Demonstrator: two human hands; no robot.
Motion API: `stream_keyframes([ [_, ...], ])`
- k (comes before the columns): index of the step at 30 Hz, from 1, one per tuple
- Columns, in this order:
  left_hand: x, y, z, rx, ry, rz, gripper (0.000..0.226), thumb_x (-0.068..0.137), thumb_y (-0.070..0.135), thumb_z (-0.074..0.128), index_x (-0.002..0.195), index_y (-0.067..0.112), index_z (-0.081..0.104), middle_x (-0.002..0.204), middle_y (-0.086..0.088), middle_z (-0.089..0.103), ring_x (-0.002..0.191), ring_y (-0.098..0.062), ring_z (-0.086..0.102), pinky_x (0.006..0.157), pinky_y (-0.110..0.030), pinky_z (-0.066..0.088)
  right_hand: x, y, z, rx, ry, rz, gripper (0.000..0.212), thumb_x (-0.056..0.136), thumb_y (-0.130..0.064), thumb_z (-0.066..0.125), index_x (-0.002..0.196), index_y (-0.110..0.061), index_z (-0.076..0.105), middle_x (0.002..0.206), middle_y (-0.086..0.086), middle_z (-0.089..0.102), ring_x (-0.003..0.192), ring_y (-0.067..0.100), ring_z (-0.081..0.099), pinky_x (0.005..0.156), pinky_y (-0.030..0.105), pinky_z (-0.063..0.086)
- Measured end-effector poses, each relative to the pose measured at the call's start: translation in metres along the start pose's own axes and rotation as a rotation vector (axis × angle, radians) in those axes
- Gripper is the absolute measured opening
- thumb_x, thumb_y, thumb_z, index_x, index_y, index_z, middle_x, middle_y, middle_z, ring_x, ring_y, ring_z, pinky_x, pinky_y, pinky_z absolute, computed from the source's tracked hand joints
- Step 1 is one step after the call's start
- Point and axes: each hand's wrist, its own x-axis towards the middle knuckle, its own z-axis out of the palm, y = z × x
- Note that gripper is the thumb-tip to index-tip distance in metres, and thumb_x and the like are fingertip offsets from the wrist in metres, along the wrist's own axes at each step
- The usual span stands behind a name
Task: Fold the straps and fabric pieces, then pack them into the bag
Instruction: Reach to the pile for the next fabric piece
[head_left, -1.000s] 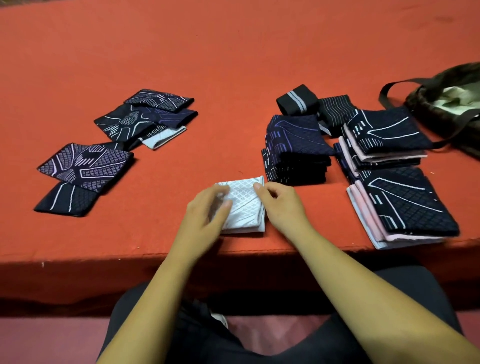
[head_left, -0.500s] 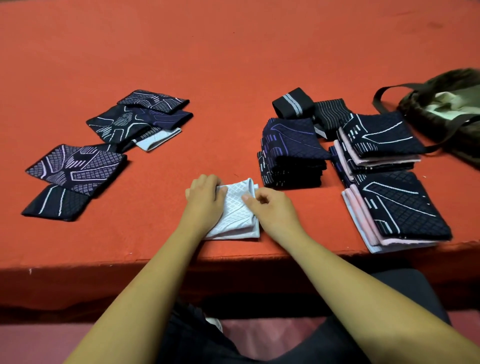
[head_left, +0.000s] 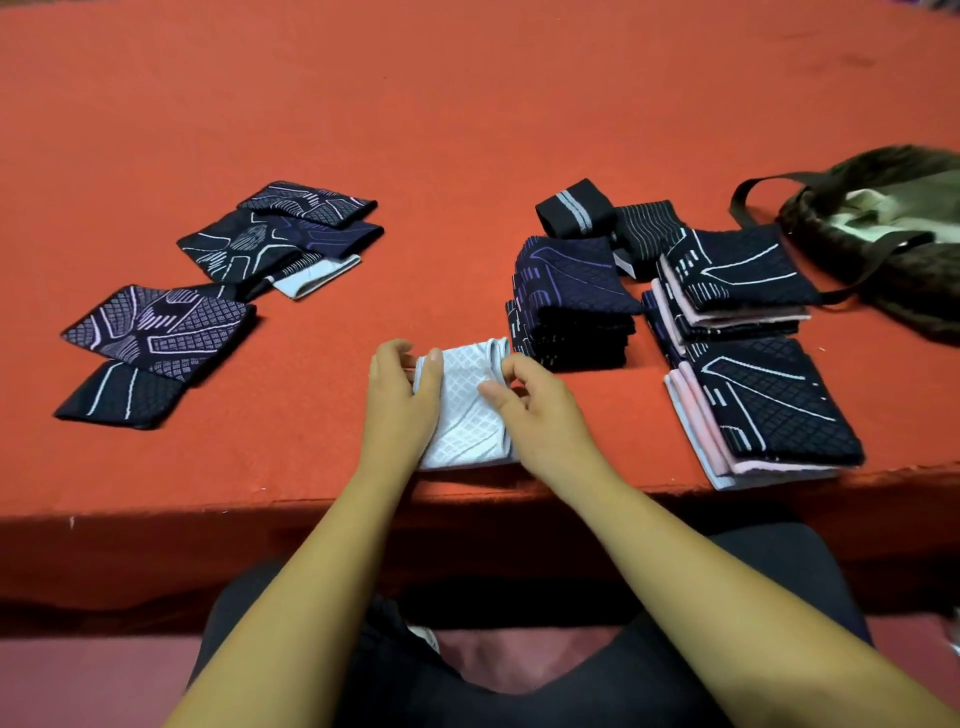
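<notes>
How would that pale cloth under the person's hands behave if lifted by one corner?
Probably floppy: the pale cloth bends up at its far edge where the left hand and right hand pinch it. Likely light, since it looks like thin fabric. Its fold would probably fall open, as only the hands hold it folded.

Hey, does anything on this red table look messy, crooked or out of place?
Mostly tidy. The dark patterned fabric pieces on the left lie scattered, overlapping at odd angles, unlike the neat folded stacks on the right. The front right stack sits right at the red table's front edge.
</notes>
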Motion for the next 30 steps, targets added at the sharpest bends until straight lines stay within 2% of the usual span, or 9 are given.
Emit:
stream_keyframes([
  [5,-0.024,0.04,0.009,-0.397,-0.019,-0.17,0.029,0.099,0.043,0.053,0.109,0.017,0.062,0.101,0.002,0.07,0.094,-0.012,0.066,0.082,-0.034,0.053,0.0,-0.03,-0.041,0.05,0.043,-0.016,0.02,0.095,-0.017,0.057,0.085,0.0,0.056,0.078,0.021,0.055,0.071,0.014,0.046,0.067,0.038,0.042],
  [8,-0.03,0.058,0.022,-0.499,-0.056,-0.146,0.029,0.096,0.041,0.056,0.105,0.015,0.065,0.103,-0.005,0.073,0.096,-0.021,0.07,0.087,-0.045,0.055,0.002,-0.035,-0.07,0.031,0.158,0.148,0.032,0.101,-0.028,0.05,0.091,0.001,0.059,0.081,0.016,0.057,0.069,0.011,0.049,0.067,0.026,0.042],
  [10,-0.035,0.074,0.032,-0.493,-0.097,-0.126,0.027,0.096,0.041,0.055,0.104,0.017,0.065,0.104,-0.005,0.073,0.098,-0.025,0.07,0.087,-0.046,0.055,0.002,-0.033,-0.09,-0.051,0.205,0.246,0.045,0.103,-0.037,0.042,0.09,0.004,0.055,0.08,0.018,0.052,0.066,0.015,0.046,0.052,0.01,0.035],
  [13,-0.043,0.099,0.052,-0.518,-0.177,-0.086,0.024,0.099,0.038,0.053,0.106,0.017,0.064,0.105,-0.005,0.073,0.099,-0.024,0.07,0.088,-0.046,0.056,0.0,-0.026,-0.117,-0.159,0.303,0.226,0.036,0.102,-0.034,0.046,0.076,-0.009,0.048,0.07,0.002,0.044,0.063,0.013,0.039,0.049,0.013,0.033],
  [16,-0.05,0.121,0.074,-0.55,-0.232,-0.093,0.024,0.1,0.034,0.051,0.107,0.015,0.064,0.106,-0.004,0.073,0.099,-0.022,0.07,0.089,-0.046,0.056,-0.004,-0.014,-0.146,-0.245,0.388,0.188,0.028,0.099,-0.028,0.052,0.08,-0.007,0.054,0.072,-0.001,0.05,0.063,0.012,0.042,0.053,0.02,0.032],
  [21,-0.056,0.149,0.111,-0.494,-0.395,-0.161,0.033,0.084,0.044,0.054,0.103,0.02,0.066,0.103,-0.002,0.074,0.098,-0.024,0.071,0.091,-0.052,0.055,-0.011,-0.003,-0.199,-0.338,0.465,0.16,0.019,0.095,-0.026,0.059,0.09,-0.008,0.059,0.077,-0.001,0.057,0.066,0.01,0.049,0.055,0.021,0.032],
  [25,-0.062,0.165,0.134,-0.48,-0.502,-0.164,0.03,0.086,0.016,0.058,0.115,0.017,0.051,0.084,0.0,0.067,0.074,-0.015,0.067,0.076,-0.035,0.056,-0.015,0.015,-0.235,-0.389,0.47,0.195,0.013,0.095,-0.025,0.059,0.097,-0.014,0.054,0.07,0.0,0.054,0.062,0.012,0.047,0.059,0.03,0.033],
  [28,-0.066,0.165,0.142,-0.28,-0.524,0.048,0.047,0.086,0.005,0.057,0.122,0.026,0.035,0.064,0.003,0.054,0.052,-0.011,0.049,0.056,-0.028,0.042,-0.015,0.036,-0.248,-0.473,0.432,0.237,0.01,0.094,-0.021,0.06,0.095,-0.013,0.053,0.064,0.001,0.05,0.061,0.021,0.047,0.059,0.032,0.03],
  [30,-0.067,0.159,0.148,-0.134,-0.519,0.175,0.04,0.086,0.009,0.059,0.116,0.025,0.037,0.072,-0.002,0.057,0.058,-0.017,0.051,0.059,-0.032,0.041,-0.016,0.049,-0.249,-0.517,0.426,0.26,0.01,0.093,-0.02,0.062,0.097,-0.012,0.056,0.069,0.002,0.053,0.074,0.028,0.054,0.066,0.031,0.034],
])
